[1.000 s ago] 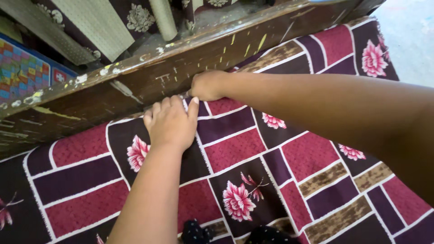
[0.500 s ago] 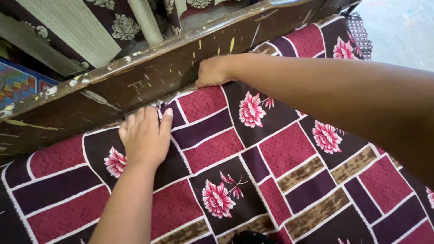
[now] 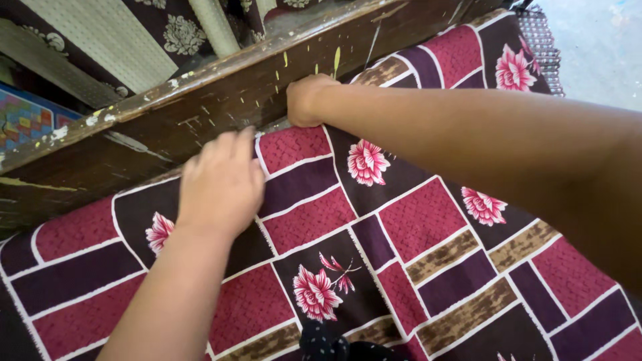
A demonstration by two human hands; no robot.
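A maroon and purple bed sheet (image 3: 374, 227) with pink flowers and a block pattern covers the mattress. Its far edge meets a dark, scratched wooden headboard (image 3: 200, 107). My left hand (image 3: 221, 184) lies palm down on the sheet near the headboard, fingers together, slightly blurred. My right hand (image 3: 307, 100) is closed on the sheet's edge, pressed into the gap between the mattress and the headboard. The fingertips of the right hand are hidden in that gap.
Behind the headboard hang dark curtains (image 3: 174, 33) with pale flower motifs and cream panels. A colourful patterned cloth (image 3: 27, 124) shows at the far left. Pale floor (image 3: 602, 47) lies at the upper right, past the bed's corner.
My left hand has lifted and slid up towards the headboard. My right hand stays at the sheet's edge against the wood. The view has shifted slightly.
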